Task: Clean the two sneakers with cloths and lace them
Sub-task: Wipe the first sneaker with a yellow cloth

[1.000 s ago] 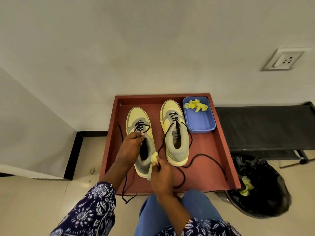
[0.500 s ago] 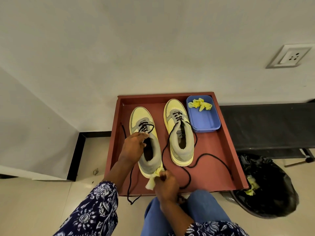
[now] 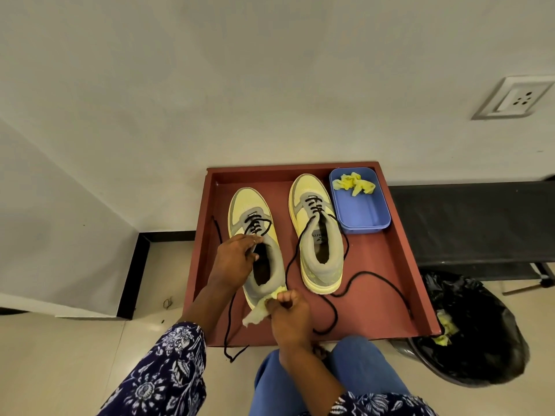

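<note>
- At the tray's [image 3: 402, 265] 9 o'clock side, we see the left sneaker [image 3: 249, 211], with the left hand [image 3: 232, 261] curled over its collar, gripping it.
- At that sneaker's 6 o'clock heel, the right hand [image 3: 289, 315] pinches a yellow cloth [image 3: 255, 315] against it.
- The right sneaker [image 3: 318, 244] stands beside it at 3 o'clock, its black lace [image 3: 375, 277] trailing loose.
- At the tray's 1 o'clock corner, a blue tub [image 3: 363, 214] holds another yellow cloth [image 3: 354, 183].

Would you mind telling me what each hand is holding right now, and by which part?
The right hand pinches a yellow cloth near its upper end, at the left sneaker's heel. The left hand grips that sneaker at the collar's side edge.
</note>
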`<state>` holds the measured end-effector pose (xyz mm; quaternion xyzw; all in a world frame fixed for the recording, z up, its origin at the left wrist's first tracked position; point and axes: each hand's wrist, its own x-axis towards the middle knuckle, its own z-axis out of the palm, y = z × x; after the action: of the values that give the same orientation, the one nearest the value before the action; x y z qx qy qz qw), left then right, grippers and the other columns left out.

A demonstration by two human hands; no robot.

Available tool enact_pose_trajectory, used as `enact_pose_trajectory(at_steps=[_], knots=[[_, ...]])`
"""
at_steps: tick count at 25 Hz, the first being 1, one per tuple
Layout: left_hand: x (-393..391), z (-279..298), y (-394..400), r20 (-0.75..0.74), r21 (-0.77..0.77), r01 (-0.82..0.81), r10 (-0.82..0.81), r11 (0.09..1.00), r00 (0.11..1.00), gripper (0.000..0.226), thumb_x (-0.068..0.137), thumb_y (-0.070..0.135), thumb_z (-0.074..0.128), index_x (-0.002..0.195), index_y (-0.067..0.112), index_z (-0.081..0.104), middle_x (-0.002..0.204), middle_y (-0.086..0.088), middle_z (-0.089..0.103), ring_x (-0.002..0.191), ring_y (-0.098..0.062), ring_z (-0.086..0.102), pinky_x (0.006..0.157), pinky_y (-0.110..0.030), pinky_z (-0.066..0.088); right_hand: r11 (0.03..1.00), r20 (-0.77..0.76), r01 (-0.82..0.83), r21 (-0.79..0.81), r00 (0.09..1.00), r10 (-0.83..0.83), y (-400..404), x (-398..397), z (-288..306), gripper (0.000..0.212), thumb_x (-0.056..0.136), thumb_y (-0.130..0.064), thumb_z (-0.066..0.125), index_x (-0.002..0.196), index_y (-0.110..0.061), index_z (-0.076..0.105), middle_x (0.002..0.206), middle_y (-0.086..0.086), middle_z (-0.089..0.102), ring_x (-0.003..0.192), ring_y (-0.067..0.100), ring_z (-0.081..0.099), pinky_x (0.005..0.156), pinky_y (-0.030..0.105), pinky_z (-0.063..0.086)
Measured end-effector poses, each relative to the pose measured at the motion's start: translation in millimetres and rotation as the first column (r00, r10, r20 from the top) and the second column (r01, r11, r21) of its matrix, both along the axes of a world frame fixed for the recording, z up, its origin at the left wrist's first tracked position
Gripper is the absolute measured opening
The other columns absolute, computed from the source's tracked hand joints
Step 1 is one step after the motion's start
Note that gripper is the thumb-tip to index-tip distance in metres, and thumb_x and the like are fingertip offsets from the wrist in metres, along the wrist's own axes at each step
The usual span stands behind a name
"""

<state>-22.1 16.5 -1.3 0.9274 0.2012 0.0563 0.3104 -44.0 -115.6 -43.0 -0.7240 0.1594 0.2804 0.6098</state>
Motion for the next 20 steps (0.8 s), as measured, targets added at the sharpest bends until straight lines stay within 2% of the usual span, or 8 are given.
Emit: enact_pose_trajectory(at_steps=[4, 7, 10, 12, 15, 17, 19, 20], knots=[[-0.4, 1.0, 0.1, 0.006, -0.007, 0.004, -0.004, 1.0, 1.0, 0.036, 0.081, -0.004, 0.063, 0.115, 0.006, 0.064, 0.118, -0.01, 0.064, 0.111, -0.022, 0.059, 0.094, -0.015, 0.036, 0.996, -0.054, -0.004, -0.093, 0.999, -0.001, -5.9, 2.6, -11.3, 0.015, 0.076, -0.004, 0.064, 0.067, -0.015, 0.057, 0.075, 0.009, 0.065, 0.069, 0.023, 0.061, 0.074, 0.045, 0.057], [-0.2, 1.5, -0.6, 0.011, -0.01, -0.002, 0.002, 1.0, 1.0, 0.036, 0.08, -0.004, 0.064, 0.115, 0.006, 0.064, 0.117, -0.011, 0.064, 0.11, -0.023, 0.059, 0.094, -0.016, 0.037, 1.0, -0.07, 0.015, -0.018, 0.997, -0.016, -7.9, 4.7, -10.5, 0.012, 0.078, -0.002, 0.063, 0.072, -0.011, 0.057, 0.079, 0.012, 0.066, 0.069, 0.023, 0.062, 0.067, 0.04, 0.058], [0.0, -0.7, -1.8, 0.004, -0.025, -0.021, 0.021, 0.999, 1.0, 0.036, 0.08, -0.002, 0.065, 0.115, 0.007, 0.064, 0.118, -0.01, 0.064, 0.111, -0.022, 0.059, 0.093, -0.017, 0.037, 0.997, 0.028, 0.03, 0.076, 0.999, -0.032, -2.2, 0.6, 0.9, 0.013, 0.078, -0.001, 0.064, 0.072, -0.012, 0.057, 0.073, 0.005, 0.064, 0.068, 0.017, 0.059, 0.066, 0.034, 0.056], [-0.1, -2.5, -2.2, 0.002, -0.019, -0.022, 0.022, 1.0, 1.0, 0.036, 0.081, -0.001, 0.065, 0.116, 0.008, 0.064, 0.119, -0.009, 0.063, 0.111, -0.021, 0.059, 0.093, -0.016, 0.037, 1.0, 0.112, -0.008, 0.013, 0.994, 0.006, 0.5, -3.2, 2.7, 0.019, 0.077, -0.002, 0.064, 0.067, -0.016, 0.055, 0.068, -0.001, 0.061, 0.065, 0.014, 0.056, 0.069, 0.035, 0.055], [-0.5, -3.6, -2.1, 0.012, -0.004, -0.017, 0.017, 1.0, 1.0, 0.037, 0.081, 0.0, 0.065, 0.116, 0.008, 0.064, 0.118, -0.009, 0.064, 0.112, -0.021, 0.059, 0.095, -0.017, 0.036, 0.982, 0.164, -0.143, -0.124, 0.973, 0.163, -5.0, -4.3, 0.0, 0.028, 0.076, -0.001, 0.063, 0.059, -0.019, 0.05, 0.064, -0.002, 0.058, 0.06, 0.01, 0.051, 0.06, 0.019, 0.046], [-1.2, -3.3, -2.5, 0.02, 0.001, -0.027, 0.027, 1.0, 0.999, 0.036, 0.081, 0.0, 0.065, 0.116, 0.008, 0.064, 0.118, -0.009, 0.064, 0.111, -0.021, 0.059, 0.094, -0.016, 0.036, 0.932, 0.127, -0.255, -0.258, 0.947, 0.294, -14.0, -1.8, -3.9, 0.025, 0.077, -0.004, 0.062, 0.06, -0.02, 0.051, 0.07, 0.002, 0.062, 0.066, 0.015, 0.056, 0.063, 0.023, 0.047], [-1.5, -2.5, -4.2, 0.021, 0.001, -0.033, 0.033, 0.999, 0.999, 0.036, 0.081, 0.0, 0.065, 0.116, 0.009, 0.064, 0.118, -0.009, 0.064, 0.11, -0.021, 0.059, 0.093, -0.015, 0.036, 0.931, 0.09, -0.23, -0.285, 0.96, 0.265, -23.6, 3.0, -4.1, 0.02, 0.078, -0.006, 0.062, 0.064, -0.017, 0.054, 0.071, 0.002, 0.062, 0.072, 0.019, 0.059, 0.066, 0.028, 0.048], [-0.9, -3.0, -4.1, 0.021, 0.01, -0.032, 0.031, 0.999, 0.999, 0.036, 0.081, 0.001, 0.065, 0.116, 0.009, 0.064, 0.118, -0.009, 0.065, 0.11, -0.021, 0.059, 0.093, -0.014, 0.035, 0.955, 0.111, -0.181, -0.235, 0.971, 0.211, -25.9, 5.6, -3.7, 0.022, 0.077, -0.004, 0.063, 0.064, -0.018, 0.053, 0.068, 0.0, 0.06, 0.071, 0.019, 0.058, 0.066, 0.03, 0.047]])
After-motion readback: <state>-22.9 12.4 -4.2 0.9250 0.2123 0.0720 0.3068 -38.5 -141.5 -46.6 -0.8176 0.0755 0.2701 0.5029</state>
